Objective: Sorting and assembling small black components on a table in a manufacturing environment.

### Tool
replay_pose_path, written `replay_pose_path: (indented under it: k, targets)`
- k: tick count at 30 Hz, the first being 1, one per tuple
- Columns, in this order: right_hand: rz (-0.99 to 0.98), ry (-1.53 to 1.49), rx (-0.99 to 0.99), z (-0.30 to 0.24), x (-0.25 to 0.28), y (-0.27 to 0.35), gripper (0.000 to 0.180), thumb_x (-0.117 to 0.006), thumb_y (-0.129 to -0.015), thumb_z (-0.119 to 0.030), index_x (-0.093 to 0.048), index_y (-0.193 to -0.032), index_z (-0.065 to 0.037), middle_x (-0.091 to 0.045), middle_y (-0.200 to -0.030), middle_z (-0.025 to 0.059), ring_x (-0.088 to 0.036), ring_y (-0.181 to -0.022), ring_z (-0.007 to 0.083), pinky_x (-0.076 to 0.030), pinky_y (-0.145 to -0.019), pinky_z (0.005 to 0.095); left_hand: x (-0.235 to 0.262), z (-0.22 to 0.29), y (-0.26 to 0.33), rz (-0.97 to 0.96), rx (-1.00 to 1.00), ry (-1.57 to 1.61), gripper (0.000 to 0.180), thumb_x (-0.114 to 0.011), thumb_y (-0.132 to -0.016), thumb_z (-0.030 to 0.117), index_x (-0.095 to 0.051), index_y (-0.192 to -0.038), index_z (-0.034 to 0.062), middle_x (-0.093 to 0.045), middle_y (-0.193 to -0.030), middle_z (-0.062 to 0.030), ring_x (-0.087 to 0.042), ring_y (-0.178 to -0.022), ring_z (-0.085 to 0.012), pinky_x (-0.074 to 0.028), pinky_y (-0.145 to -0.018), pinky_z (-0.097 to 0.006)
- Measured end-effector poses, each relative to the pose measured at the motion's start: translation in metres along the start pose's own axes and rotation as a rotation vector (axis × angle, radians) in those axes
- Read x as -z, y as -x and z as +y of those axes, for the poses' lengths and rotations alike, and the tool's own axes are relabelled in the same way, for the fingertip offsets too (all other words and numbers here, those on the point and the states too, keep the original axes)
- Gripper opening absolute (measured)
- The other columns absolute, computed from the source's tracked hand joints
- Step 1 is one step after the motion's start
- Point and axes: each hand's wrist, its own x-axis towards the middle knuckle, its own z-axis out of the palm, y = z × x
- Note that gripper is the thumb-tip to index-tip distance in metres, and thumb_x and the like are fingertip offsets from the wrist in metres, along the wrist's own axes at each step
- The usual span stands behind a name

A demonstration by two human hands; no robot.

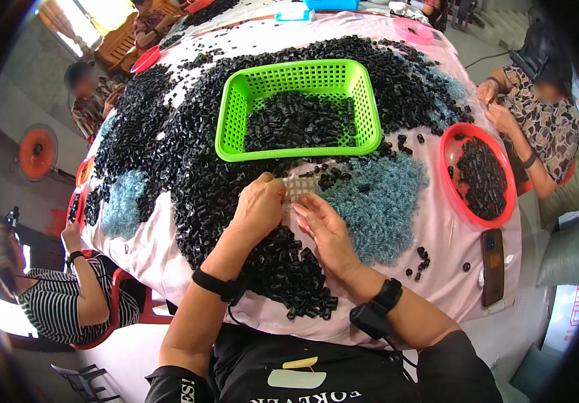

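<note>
My left hand (260, 205) is closed, its knuckles up and its fingertips at the left side of a small pale gridded piece (301, 187). My right hand (324, 230) is at the near right edge of that piece, with bent fingers and thumb brought close together. What either hand pinches is too small or hidden to name. Small black plastic parts (282, 269) lie heaped under and between my forearms. Right of my right hand spreads a pile of small translucent bluish pieces (387, 208). Just beyond both hands stands a green perforated basket (299, 156) holding more black parts.
A red basin (445, 178) of black parts and a dark phone (493, 269) are at the table's right. Another bluish pile (123, 205) lies left on the pink tablecloth (155, 252). Several people sit around the table; an orange fan (37, 152) stands left.
</note>
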Motion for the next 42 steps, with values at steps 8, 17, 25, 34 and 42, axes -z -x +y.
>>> replay_pose_path:
  k: [8, 17, 25, 34, 42]
  targets:
    - [0.006, -0.022, -0.050, -0.009, -0.007, 0.002, 0.046, -0.051, -0.107, -0.015, -0.039, -0.149, 0.002, -0.053, -0.143, 0.0112, -0.054, -0.130, 0.0182, -0.044, -0.106, 0.0302, 0.002, 0.001, 0.004, -0.020, 0.018, -0.008, 0.010, -0.061, -0.086, 0.002, -0.069, -0.092, -0.0001, -0.064, -0.097, -0.0187, -0.065, -0.093, -0.0386, -0.052, -0.081, -0.045]
    - [0.037, 0.369, 0.175, -0.004, -0.003, 0.005, 0.025, -0.063, -0.097, -0.006, -0.062, -0.121, -0.001, -0.067, -0.116, 0.0101, -0.066, -0.099, 0.0157, -0.052, -0.086, 0.0271, 0.036, 0.007, 0.030, 0.109, 0.056, 0.178, 0.011, -0.060, -0.090, 0.002, -0.069, -0.097, -0.0009, -0.064, -0.094, -0.0178, -0.065, -0.088, -0.0361, -0.051, -0.079, -0.040]
    - [-0.072, 0.826, 0.390, -0.007, -0.004, 0.011, 0.022, -0.076, -0.080, -0.003, -0.070, -0.101, -0.003, -0.062, -0.094, 0.0119, -0.065, -0.073, 0.0267, -0.052, -0.068, 0.0345, 0.046, 0.018, 0.061, 0.081, 0.205, 0.451, 0.012, -0.056, -0.096, 0.001, -0.065, -0.103, -0.0014, -0.064, -0.077, -0.0104, -0.060, -0.070, -0.0136, -0.048, -0.066, -0.029]
    - [-0.060, 0.810, 0.350, -0.007, -0.005, 0.009, 0.016, -0.071, -0.085, -0.003, -0.068, -0.101, 0.000, -0.064, -0.091, 0.0103, -0.065, -0.076, 0.0195, -0.052, -0.066, 0.0300, 0.033, 0.007, 0.075, 0.094, 0.130, 0.401, 0.010, -0.056, -0.096, 0.000, -0.064, -0.102, -0.0019, -0.070, -0.088, -0.0149, -0.067, -0.078, -0.0265, -0.051, -0.073, -0.034]
    - [-0.055, 0.822, 0.328, -0.012, -0.008, 0.010, 0.024, -0.069, -0.084, -0.002, -0.066, -0.107, -0.001, -0.064, -0.096, 0.0157, -0.067, -0.076, 0.0291, -0.054, -0.070, 0.0357, 0.036, 0.016, 0.062, 0.162, 0.137, 0.437, 0.009, -0.056, -0.096, 0.001, -0.063, -0.101, -0.0021, -0.064, -0.077, -0.0145, -0.064, -0.071, -0.0241, -0.051, -0.070, -0.034]
